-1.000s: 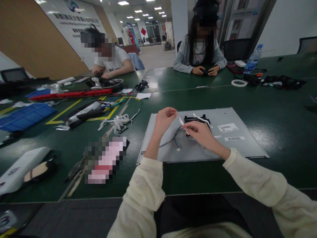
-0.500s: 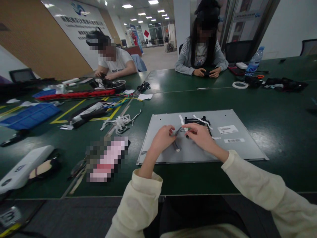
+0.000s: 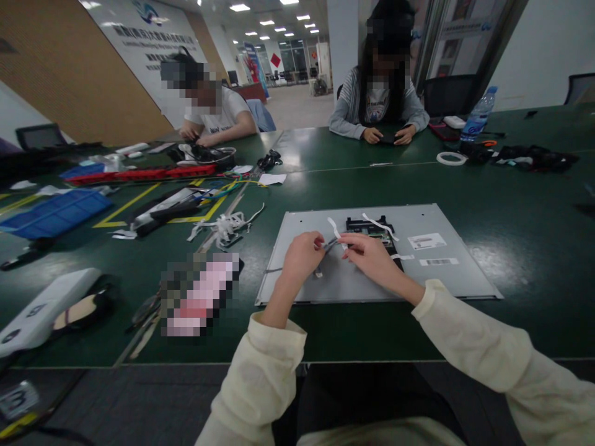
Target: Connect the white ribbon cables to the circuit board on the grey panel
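Note:
A flat grey metal panel (image 3: pixel 446 272) lies on the table in front of me. My left hand (image 3: pixel 303 257) is closed, pinching a grey cable (image 3: pixel 331 244) above the panel's left half. Close beside it, my right hand (image 3: pixel 369 255) has its fingers pinched at the cable's other visible part, next to a white tape strip (image 3: pixel 333 227). A pale cable end (image 3: pixel 318 272) hangs below my left hand. Behind my right hand, a black frame with a green circuit board (image 3: pixel 379 234) sits on the panel, partly hidden. Another white strip (image 3: pixel 381 226) lies across it.
To the left are a crumpled heap of white strips (image 3: pixel 227 229), a blurred-out phone (image 3: pixel 204 297), a blue tray (image 3: pixel 56 214) and a white device (image 3: pixel 46 310). A tape roll (image 3: pixel 450 159) and water bottle (image 3: pixel 478 116) stand far right. Two people sit opposite.
Both hands have shifted slightly left with the cable, and its hanging end moved left too. More of the circuit board and of the left white strip shows now.

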A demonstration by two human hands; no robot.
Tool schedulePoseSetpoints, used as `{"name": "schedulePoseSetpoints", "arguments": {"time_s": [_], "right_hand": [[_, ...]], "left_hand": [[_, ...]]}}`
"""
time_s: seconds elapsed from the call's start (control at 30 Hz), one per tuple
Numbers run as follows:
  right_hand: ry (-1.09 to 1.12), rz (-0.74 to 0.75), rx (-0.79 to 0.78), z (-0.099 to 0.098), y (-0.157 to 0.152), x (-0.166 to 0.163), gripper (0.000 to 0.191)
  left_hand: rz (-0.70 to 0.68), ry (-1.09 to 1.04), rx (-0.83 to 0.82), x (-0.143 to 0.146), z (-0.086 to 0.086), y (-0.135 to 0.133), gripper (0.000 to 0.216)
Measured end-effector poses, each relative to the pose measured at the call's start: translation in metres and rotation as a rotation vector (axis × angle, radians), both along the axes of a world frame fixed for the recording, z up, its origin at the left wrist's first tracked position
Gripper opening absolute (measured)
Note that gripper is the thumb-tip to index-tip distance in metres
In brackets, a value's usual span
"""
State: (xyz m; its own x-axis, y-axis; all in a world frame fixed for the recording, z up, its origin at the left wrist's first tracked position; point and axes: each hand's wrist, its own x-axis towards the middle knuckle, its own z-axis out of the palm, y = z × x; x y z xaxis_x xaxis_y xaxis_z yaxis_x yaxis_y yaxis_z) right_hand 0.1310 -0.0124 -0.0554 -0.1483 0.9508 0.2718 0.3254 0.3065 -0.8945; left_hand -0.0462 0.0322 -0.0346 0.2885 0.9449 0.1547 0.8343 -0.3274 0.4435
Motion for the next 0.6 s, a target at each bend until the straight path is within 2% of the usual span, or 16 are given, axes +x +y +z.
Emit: {"name": "schedulePoseSetpoints", "arguments": {"time_s": [0.23,0.6], "right_hand": [[-0.001,0.026,-0.010,-0.001,0.001,-0.001,0.036],[-0.046,0.121,-0.040,0.000,0.003,-0.012,0.036]], "left_hand": [[0.001,0.035,0.032,0.003,0.000,-0.001,0.020],[-0.065,0.072,0.033,-0.008,-0.004,0.005,0.017]]}}
